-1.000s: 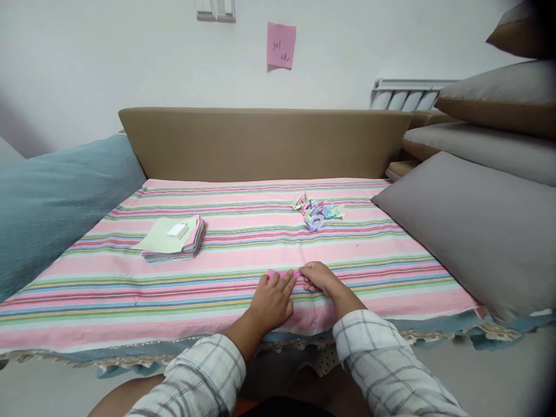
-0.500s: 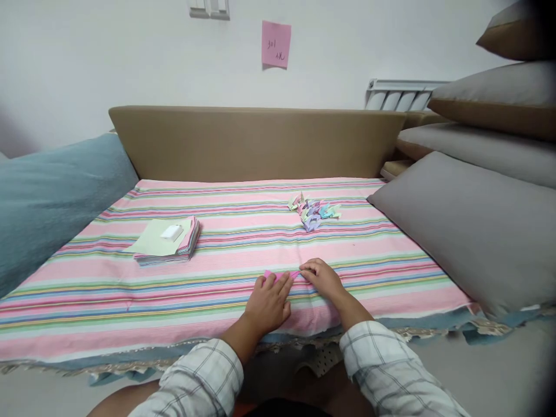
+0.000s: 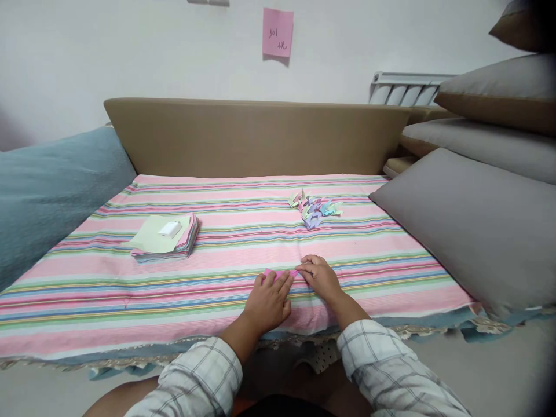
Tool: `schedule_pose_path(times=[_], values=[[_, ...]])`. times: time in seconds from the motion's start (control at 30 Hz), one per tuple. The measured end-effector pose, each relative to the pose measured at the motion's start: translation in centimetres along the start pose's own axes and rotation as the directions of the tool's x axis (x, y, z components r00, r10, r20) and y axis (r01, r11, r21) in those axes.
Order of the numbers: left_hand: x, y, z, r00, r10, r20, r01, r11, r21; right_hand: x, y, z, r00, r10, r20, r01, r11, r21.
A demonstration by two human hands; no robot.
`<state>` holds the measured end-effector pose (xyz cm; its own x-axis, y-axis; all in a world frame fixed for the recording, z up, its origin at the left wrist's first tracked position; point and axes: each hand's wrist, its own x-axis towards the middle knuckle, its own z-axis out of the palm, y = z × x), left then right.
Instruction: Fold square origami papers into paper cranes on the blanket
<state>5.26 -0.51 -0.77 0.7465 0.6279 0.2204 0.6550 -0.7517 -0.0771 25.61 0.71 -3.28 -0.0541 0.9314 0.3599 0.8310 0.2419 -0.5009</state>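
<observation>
A small folded piece of bright pink paper [image 3: 278, 273] lies on the striped cloth near its front edge, mostly hidden under fingers. My left hand [image 3: 268, 298] rests flat over it, fingers stretched out and pressing it against the cloth. At the paper's right end, my right hand [image 3: 320, 278] has thumb and fingertips pinched together on its narrow tip. Beyond my hands sits a cluster of small folded paper pieces [image 3: 311, 212] in purple, pink, pale green and blue.
To the left is a stack of coloured paper sheets [image 3: 186, 246], with a small white block [image 3: 169, 230] on top. Grey cushions [image 3: 473, 226] are piled at the right, and a blue cushion [image 3: 65, 185] borders the left. A brown backrest [image 3: 256, 139] stands behind the striped cloth [image 3: 234, 243].
My right fingertips have shifted slightly left along the pink paper's tip. My left hand stays pressed on the paper. The camera view has tilted slightly downward.
</observation>
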Motion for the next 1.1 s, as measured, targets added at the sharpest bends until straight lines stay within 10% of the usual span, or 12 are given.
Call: schedule_pose_path(times=[0.6, 0.77, 1.1], values=[[0.0, 0.0, -0.1, 1.000, -0.014, -0.006, 0.014, 1.000, -0.013, -1.6, -1.1, 0.0, 0.999, -0.018, -0.026, 0.012, 0.972, -0.234], [0.0, 0.0, 0.0, 1.000, -0.014, -0.007, 0.014, 1.000, -0.015, -2.9, -1.6, -0.5, 0.984, -0.163, 0.066, 0.174, 0.956, -0.238], [0.0, 0.0, -0.1, 1.000, -0.015, -0.002, 0.015, 1.000, -0.005, -2.7, -2.1, 0.0, 0.998, 0.049, -0.026, -0.054, 0.946, -0.320]])
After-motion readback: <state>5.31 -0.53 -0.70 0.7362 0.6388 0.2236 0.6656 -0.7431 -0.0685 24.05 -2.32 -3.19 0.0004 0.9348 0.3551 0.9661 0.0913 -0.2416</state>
